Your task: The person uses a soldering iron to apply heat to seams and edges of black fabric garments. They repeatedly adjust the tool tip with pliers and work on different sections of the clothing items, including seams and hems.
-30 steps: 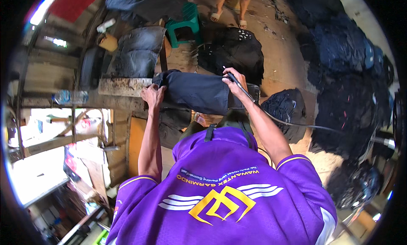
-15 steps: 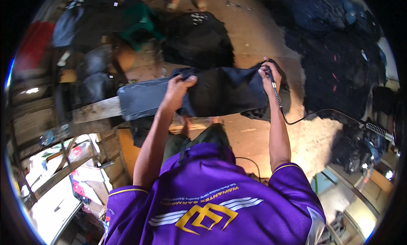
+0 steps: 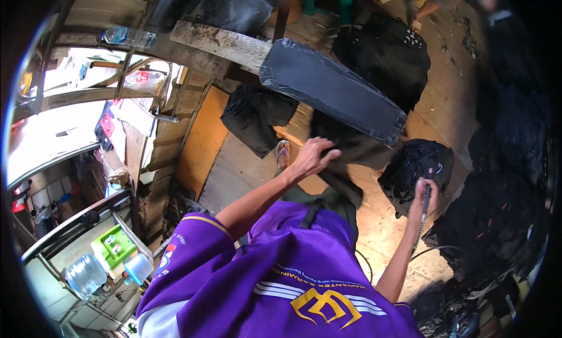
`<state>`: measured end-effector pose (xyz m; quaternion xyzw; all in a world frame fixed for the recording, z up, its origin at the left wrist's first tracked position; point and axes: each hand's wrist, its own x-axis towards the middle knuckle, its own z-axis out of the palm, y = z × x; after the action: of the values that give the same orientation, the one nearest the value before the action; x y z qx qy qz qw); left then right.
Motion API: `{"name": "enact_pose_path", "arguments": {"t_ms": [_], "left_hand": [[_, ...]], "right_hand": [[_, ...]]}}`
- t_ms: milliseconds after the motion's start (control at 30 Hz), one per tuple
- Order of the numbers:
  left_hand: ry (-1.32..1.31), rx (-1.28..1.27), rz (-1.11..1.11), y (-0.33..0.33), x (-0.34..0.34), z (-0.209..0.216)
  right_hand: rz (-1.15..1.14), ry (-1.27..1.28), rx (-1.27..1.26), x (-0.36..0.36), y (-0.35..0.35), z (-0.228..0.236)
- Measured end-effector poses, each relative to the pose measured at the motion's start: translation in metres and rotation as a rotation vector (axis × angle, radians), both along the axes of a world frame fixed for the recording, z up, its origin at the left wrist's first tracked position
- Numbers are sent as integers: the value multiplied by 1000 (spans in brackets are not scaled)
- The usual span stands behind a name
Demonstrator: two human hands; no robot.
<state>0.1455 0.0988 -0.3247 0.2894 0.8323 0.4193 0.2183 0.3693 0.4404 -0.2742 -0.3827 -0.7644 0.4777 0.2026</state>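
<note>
My left hand (image 3: pixel 311 158) is in mid-air with its fingers stretched out and holds nothing I can see. Just beyond it, dark cloth (image 3: pixel 341 138) hangs down below a long, dark padded board (image 3: pixel 333 92), whose top is bare. My right hand (image 3: pixel 418 200) is closed round a slim, pen-like tool (image 3: pixel 428 191) with a ribbed cord sleeve running down along my wrist. Right by that hand lies a bunched black cloth bundle (image 3: pixel 418 162). The tool's tip is too small to make out.
A pale wooden plank (image 3: pixel 225 43) carries the board. Black cloth heaps lie at the far side (image 3: pixel 383 63) and right (image 3: pixel 494 221). A black garment (image 3: pixel 254 118) lies left of my foot. Another person's feet show at the top. Wooden framing bounds the left.
The black cloth both hands held over the board is off its top. My left hand has let go, and my right hand has moved down and nearer. The view has turned leftward.
</note>
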Motion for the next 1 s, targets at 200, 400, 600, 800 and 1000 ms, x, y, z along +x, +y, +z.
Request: {"name": "enact_pose_path", "arguments": {"t_ms": [200,400,600,800,1000], "left_hand": [[147,-45,147,-160,-36,1],[331,-46,336,-343,-151,-67],[-164,-837,62,-500,-161,-202],[-799,-319,-57,-471,-48,-252],[-733,-448,-62,-306,-29,-161]], "right_hand": [[-10,34,15,-43,-114,-2],[29,-62,115,-73,-191,37],[136,10,267,-57,-239,47],[-263,-32,94,-6,-194,25],[-597,-112,170,36,-26,-57]]}}
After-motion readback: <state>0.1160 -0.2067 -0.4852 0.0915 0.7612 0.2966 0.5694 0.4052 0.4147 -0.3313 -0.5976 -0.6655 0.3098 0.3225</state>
